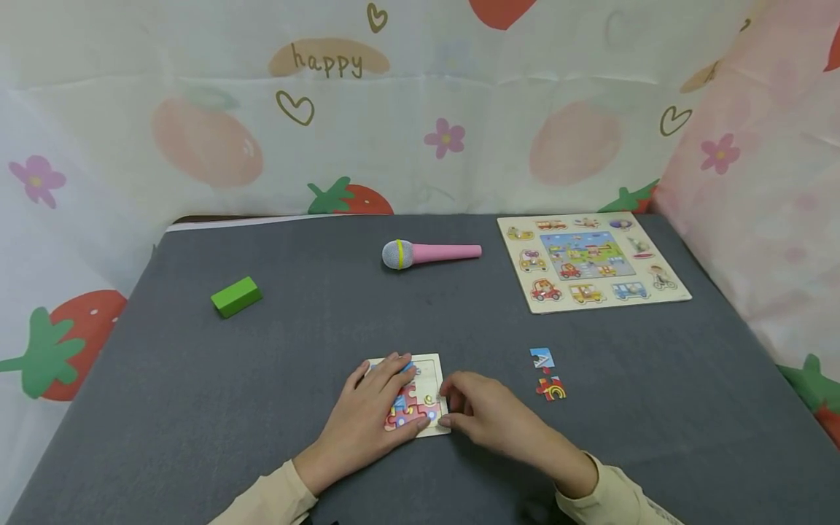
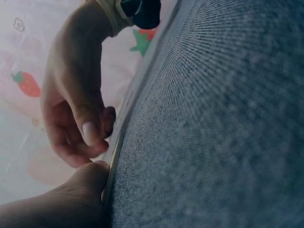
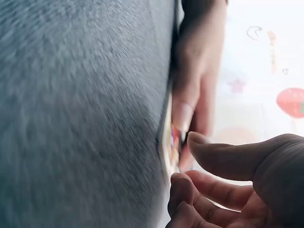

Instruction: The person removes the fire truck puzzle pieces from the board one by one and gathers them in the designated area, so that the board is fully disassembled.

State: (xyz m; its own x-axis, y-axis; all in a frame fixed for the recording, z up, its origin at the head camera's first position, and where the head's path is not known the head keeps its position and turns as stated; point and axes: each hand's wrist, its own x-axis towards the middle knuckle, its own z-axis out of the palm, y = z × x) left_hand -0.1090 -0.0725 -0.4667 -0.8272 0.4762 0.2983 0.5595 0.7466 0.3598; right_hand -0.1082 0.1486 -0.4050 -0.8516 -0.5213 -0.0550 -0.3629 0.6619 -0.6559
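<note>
A small wooden jigsaw board (image 1: pixel 429 375) lies on the table, its left and lower parts filled with red and blue pieces and bare wood visible at the upper right. Across its left side rests my left hand (image 1: pixel 367 419), fingers extended, thumb along the lower edge; it hides part of the picture. My right hand (image 1: pixel 492 412) is at the board's right edge with loosely bent fingers. In the right wrist view, thumb (image 3: pixel 223 159) and fingers stand apart with nothing visible between them. Two loose jigsaw pieces, one blue and white (image 1: pixel 542 358), one red with a rainbow (image 1: pixel 551 389), lie to the right.
A pink toy microphone (image 1: pixel 446 253) lies beyond the board. At the back right is a larger wooden vehicle puzzle (image 1: pixel 587 295). A green block (image 1: pixel 236 297) sits on the left of the grey-covered table (image 1: pixel 295 292). A printed curtain (image 1: pixel 459 87) stands behind.
</note>
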